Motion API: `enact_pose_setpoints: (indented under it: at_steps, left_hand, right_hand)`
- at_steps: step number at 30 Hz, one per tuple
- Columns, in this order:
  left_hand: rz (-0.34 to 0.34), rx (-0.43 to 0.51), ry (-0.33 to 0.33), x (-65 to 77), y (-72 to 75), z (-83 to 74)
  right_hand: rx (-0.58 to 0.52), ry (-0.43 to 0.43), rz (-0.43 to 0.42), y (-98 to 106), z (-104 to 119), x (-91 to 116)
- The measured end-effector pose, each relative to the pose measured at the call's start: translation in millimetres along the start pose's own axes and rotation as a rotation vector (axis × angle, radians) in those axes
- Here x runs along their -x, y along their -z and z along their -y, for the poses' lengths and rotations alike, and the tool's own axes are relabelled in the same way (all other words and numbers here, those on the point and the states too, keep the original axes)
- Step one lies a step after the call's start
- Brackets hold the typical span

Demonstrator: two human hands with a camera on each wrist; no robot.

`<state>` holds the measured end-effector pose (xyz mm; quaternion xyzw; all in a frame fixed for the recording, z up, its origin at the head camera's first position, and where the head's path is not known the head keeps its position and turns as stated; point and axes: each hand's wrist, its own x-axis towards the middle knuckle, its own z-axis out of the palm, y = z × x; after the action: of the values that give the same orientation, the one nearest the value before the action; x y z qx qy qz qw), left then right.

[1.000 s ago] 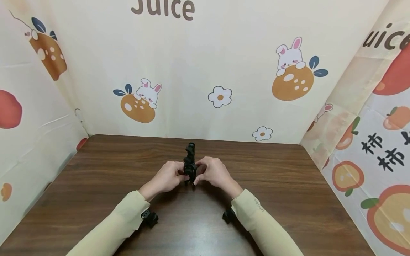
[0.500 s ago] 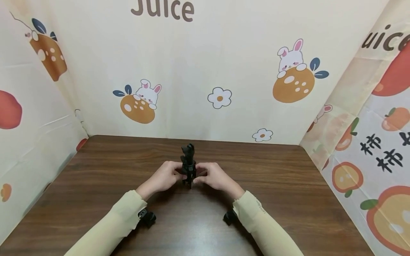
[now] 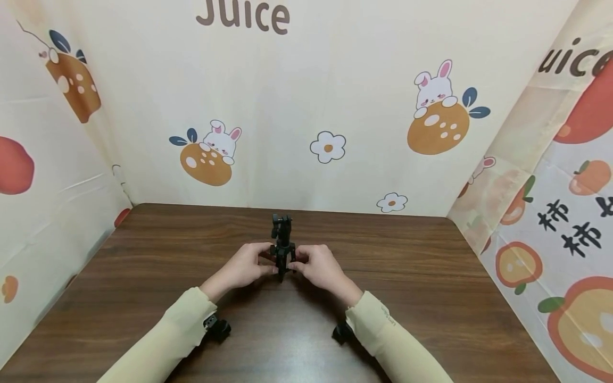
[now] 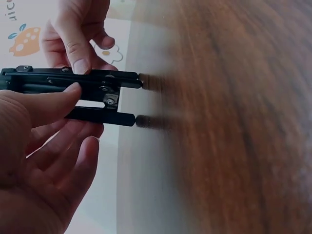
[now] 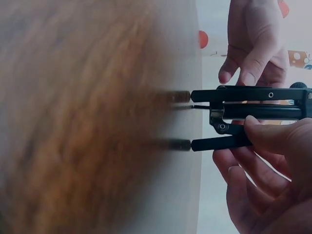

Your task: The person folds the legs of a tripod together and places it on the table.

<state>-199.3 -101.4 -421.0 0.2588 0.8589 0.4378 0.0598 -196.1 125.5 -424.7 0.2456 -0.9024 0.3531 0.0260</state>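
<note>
A small black tripod (image 3: 282,234) stands upright near the back middle of the table, between both hands. In the left wrist view the tripod's legs (image 4: 95,117) are slightly apart, their feet at the tabletop; whether they touch it is unclear. My left hand (image 3: 242,266) holds the tripod from the left, thumb on the leg section and fingers behind. From the right, my right hand (image 3: 323,267) pinches a leg, its thumb (image 5: 270,134) on one face and fingers underneath. The tripod's top is a folded black head, too small to make out in detail.
The brown wooden table (image 3: 407,298) reaches back to a printed cloth wall (image 3: 282,90). More printed cloth (image 3: 546,223) hangs at the right and left sides. A black wrist camera (image 3: 217,329) sits under the left cuff, and another camera (image 3: 342,332) under the right.
The tripod has turned about its upright axis, so its head and legs show a different side. It has shifted slightly left. Both hands stay around it, the right moving with its lower part.
</note>
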Motion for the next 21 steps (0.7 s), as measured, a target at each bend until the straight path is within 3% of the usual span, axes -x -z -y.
enact_pose_setpoints:
  at_steps: [6, 14, 21]
  left_hand:
    - [0.049, 0.028, 0.034, 2.8, -2.2, -0.4]
    - [-0.035, -0.07, 0.016, 6.6, -9.0, -3.5]
    - [-0.047, -0.144, -0.014, 5.6, -9.3, -6.5]
  right_hand:
    - [0.009, -0.024, -0.023, -0.8, 4.2, 3.2]
    - [-0.009, -0.023, -0.016, -3.9, 5.0, 4.4]
    - [-0.016, -0.02, -0.02, -3.0, 6.8, 4.9]
